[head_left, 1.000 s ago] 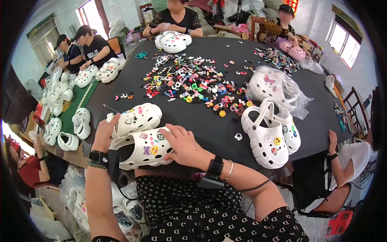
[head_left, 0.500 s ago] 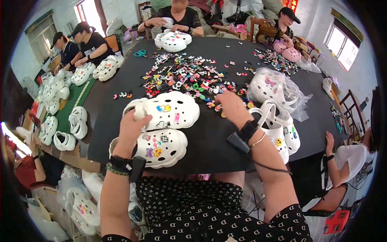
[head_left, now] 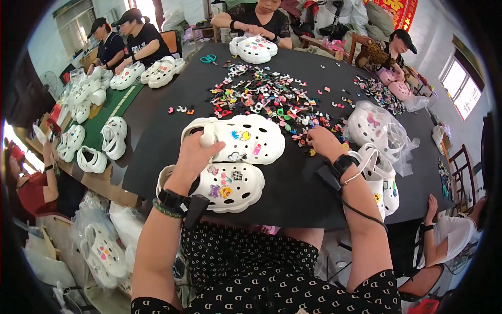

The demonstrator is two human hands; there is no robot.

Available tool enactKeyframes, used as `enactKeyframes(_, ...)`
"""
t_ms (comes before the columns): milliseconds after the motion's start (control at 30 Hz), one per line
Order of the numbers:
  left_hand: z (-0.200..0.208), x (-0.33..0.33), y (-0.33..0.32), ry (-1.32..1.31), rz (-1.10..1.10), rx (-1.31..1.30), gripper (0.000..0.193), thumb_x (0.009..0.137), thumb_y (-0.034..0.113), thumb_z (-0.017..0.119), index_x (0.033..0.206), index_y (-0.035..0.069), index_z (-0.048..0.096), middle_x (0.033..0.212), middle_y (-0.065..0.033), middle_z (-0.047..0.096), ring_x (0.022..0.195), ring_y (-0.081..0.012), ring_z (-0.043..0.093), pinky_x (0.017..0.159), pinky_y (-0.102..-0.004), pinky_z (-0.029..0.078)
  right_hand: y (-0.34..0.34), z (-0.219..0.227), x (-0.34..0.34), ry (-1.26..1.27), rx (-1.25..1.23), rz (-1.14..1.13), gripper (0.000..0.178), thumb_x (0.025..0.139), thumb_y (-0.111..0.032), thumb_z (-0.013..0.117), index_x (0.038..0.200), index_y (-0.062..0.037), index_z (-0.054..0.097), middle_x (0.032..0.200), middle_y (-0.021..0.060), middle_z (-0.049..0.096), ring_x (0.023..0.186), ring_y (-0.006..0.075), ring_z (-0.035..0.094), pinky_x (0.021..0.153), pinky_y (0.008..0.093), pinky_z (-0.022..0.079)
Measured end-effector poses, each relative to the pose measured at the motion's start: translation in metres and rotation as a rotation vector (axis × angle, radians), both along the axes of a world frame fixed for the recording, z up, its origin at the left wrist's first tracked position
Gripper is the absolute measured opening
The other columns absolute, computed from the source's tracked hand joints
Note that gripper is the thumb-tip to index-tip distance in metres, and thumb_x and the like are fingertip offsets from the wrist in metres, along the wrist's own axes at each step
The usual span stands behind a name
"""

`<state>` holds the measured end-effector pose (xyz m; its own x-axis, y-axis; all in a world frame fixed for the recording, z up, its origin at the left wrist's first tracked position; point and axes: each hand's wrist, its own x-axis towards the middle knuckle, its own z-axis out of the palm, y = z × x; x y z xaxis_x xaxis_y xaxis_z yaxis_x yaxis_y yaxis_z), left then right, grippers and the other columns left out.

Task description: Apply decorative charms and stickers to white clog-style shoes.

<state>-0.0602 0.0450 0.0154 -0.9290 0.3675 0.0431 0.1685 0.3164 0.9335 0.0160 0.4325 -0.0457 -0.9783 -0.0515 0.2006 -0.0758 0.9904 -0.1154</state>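
Observation:
My left hand grips a white clog by its strap and opening, thumb on top. Blue, yellow, pink and dark charms decorate that clog. Its mate, another white clog, lies on the near side below it, bearing cherry, purple and yellow charms. At the right near edge of a heap of colourful shoe charms, my right hand has its fingers bent and pressed together low on the charms. Whatever is between its fingertips is too small to make out.
Right of my right hand stand white clogs and a bagged clog. Teal scissors lie at the table's far left. White clogs line a green mat. Several people work around the black table; one handles pink clogs.
The whole view has shifted, so the table sits further right. My left hand keeps its grip on the clog; my right hand stays by the charms. The person opposite has lowered a raised hand.

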Motion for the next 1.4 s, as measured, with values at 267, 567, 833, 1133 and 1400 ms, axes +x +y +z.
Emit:
enactKeyframes(267, -0.004, -0.003, 0.001, -0.050, -0.024, 0.039, 0.031, 0.083, 0.013, 0.076, 0.107, -0.005, 0.067, 0.095, -0.0079, 0.070, 0.079, -0.0114, 0.064, 0.072, -0.0272, 0.052, -0.049, 0.067, 0.012, 0.100, -0.401, -0.059, 0.018, 0.085, -0.016, 0.065, 0.092, 0.0005, 0.068, 0.078, 0.0160, 0.069, 0.070, 0.0268, 0.068, 0.067, 0.0361, 0.053)
enactKeyframes(567, -0.010, -0.006, -0.001, -0.023, -0.043, 0.069, 0.029, 0.083, 0.015, 0.076, 0.104, -0.004, 0.069, 0.090, -0.0058, 0.070, 0.077, -0.0103, 0.064, 0.068, -0.0273, 0.051, -0.157, 0.097, 0.013, 0.111, -0.532, 0.265, 0.013, 0.092, -0.012, 0.064, 0.100, -0.0027, 0.066, 0.082, 0.0135, 0.067, 0.071, 0.0278, 0.065, 0.064, 0.0369, 0.051)
enactKeyframes(833, 0.003, 0.000, 0.000, -0.039, -0.049, 0.036, 0.028, 0.082, 0.016, 0.077, 0.100, -0.004, 0.069, 0.087, -0.0051, 0.070, 0.075, -0.0101, 0.064, 0.067, -0.0278, 0.051, -0.185, 0.075, -0.013, 0.142, -0.339, 0.358, 0.008, 0.088, -0.012, 0.065, 0.091, -0.0047, 0.065, 0.085, 0.0134, 0.062, 0.081, 0.0333, 0.063, 0.073, 0.0434, 0.050)
enactKeyframes(1133, -0.002, -0.006, -0.001, -0.058, -0.049, 0.038, 0.027, 0.081, 0.015, 0.077, 0.101, -0.003, 0.070, 0.089, -0.0050, 0.070, 0.075, -0.0109, 0.064, 0.068, -0.0284, 0.051, -0.189, 0.068, -0.030, 0.105, -0.263, 0.342, 0.008, 0.081, -0.010, 0.069, 0.082, -0.0042, 0.065, 0.079, 0.0128, 0.062, 0.078, 0.0333, 0.063, 0.070, 0.0434, 0.050)
enactKeyframes(1400, 0.001, -0.006, 0.000, -0.099, -0.067, 0.097, 0.032, 0.080, 0.018, 0.075, 0.106, -0.002, 0.071, 0.093, -0.0099, 0.073, 0.080, -0.0159, 0.067, 0.074, -0.0320, 0.052, -0.166, 0.079, -0.033, 0.037, -0.232, 0.339, 0.006, 0.078, -0.009, 0.071, 0.082, -0.0046, 0.070, 0.080, 0.0128, 0.065, 0.076, 0.0328, 0.065, 0.069, 0.0412, 0.051)
